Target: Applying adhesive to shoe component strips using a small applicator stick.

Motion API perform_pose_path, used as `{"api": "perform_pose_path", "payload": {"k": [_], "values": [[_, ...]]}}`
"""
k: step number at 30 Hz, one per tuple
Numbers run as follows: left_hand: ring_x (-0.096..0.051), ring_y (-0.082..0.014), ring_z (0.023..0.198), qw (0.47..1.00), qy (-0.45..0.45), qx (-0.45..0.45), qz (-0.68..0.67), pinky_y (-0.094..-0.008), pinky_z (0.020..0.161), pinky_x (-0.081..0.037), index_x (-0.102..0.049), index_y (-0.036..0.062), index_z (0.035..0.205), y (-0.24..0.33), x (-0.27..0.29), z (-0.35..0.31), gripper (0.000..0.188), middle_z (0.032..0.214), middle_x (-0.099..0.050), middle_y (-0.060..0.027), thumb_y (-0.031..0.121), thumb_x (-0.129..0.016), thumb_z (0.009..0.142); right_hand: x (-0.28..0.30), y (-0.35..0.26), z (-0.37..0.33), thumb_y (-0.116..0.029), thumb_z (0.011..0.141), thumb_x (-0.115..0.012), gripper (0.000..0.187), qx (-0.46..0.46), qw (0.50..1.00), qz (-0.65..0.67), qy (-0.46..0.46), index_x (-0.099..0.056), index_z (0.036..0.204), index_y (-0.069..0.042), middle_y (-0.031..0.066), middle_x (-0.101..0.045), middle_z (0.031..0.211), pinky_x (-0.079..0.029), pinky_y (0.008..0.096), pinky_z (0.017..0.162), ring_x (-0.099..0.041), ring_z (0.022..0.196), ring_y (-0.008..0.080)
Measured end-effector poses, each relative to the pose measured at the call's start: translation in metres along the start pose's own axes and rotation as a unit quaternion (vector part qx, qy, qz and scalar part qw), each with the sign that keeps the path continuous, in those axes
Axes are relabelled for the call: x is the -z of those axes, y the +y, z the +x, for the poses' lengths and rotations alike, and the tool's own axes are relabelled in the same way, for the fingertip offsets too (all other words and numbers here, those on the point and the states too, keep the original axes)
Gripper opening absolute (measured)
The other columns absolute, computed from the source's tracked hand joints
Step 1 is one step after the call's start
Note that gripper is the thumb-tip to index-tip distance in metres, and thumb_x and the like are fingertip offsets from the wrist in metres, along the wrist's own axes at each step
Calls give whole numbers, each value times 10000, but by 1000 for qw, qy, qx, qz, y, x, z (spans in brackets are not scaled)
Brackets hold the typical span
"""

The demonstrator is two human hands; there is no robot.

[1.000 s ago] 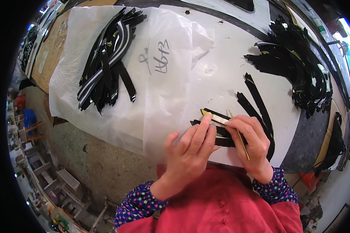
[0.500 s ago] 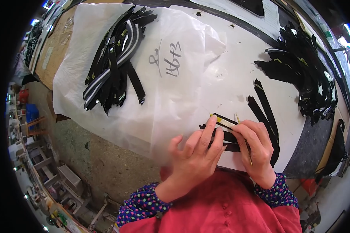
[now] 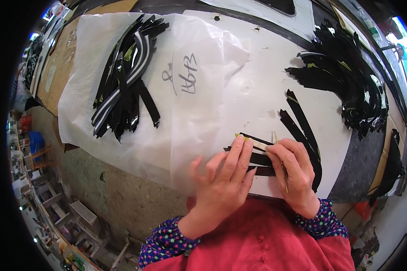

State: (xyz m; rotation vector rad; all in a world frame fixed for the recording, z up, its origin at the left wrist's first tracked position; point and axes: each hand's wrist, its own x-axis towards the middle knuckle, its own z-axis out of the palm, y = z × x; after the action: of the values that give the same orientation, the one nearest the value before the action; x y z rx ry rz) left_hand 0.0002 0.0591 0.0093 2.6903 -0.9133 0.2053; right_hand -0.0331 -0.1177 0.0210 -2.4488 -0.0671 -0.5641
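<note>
I see my left hand (image 3: 224,178) pressing flat the glossy black strip (image 3: 257,159), long axis crosswise; right hand (image 3: 294,174) pinches its right end, holding a thin stick (image 3: 280,165).

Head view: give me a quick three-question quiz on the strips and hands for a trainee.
1. True or false: both hands rest on the black strips at the near edge of the white table.
2. Which hand holds the thin stick? A) left hand B) right hand C) neither
3. Fill in: the bundle of black and white strips on the left lies on a clear plastic ____.

Key:
1. True.
2. B: the stick runs along the right hand's fingers.
3. Bag; it has handwriting on it. A second, loose pile of black strips lies at the far right.
</note>
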Motion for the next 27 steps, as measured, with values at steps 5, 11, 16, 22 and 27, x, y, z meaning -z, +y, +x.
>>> {"api": "perform_pose_path", "payload": {"k": [5,11,16,22,27], "values": [[-449,-148,1120,1000,-10,-3,-1,-417,1060,-251,-599,226,1420,-2,0,0,570,1486,-508,66,340,-707,872,0,1,-2,98,789,-742,297,-6,1000,-6,-7,-657,1064,27,135,-599,977,-514,360,676,-607,815,278],[-439,-173,1126,1000,-9,-10,-4,-409,1061,-265,-603,229,1415,-4,1,0,556,1504,-492,29,336,-706,878,-1,-1,0,90,787,-745,282,-13,1000,-8,-7,-652,1045,23,137,-591,974,-511,363,680,-605,819,280],[-473,-163,1078,1000,2,-9,-7,-454,1024,-297,-584,228,1431,-3,-1,0,527,1482,-507,40,353,-648,923,-1,0,-1,88,791,-742,273,-9,1000,-11,-4,-648,1040,25,139,-589,977,-511,367,683,-605,818,284],[-469,-168,1089,1000,5,-11,1,-450,1020,-307,-582,259,1432,-3,0,1,513,1469,-512,37,363,-628,932,-1,-1,0,88,794,-738,265,-11,1000,-7,-2,-644,1034,27,140,-588,970,-513,370,694,-609,828,291],[-469,-174,1095,1000,22,-11,-6,-453,1013,-322,-595,305,1415,-1,-2,1,493,1469,-510,30,348,-631,925,-1,-1,-1,86,801,-735,258,-6,1000,-10,3,-642,1034,27,139,-591,965,-515,375,698,-611,834,294]]}}
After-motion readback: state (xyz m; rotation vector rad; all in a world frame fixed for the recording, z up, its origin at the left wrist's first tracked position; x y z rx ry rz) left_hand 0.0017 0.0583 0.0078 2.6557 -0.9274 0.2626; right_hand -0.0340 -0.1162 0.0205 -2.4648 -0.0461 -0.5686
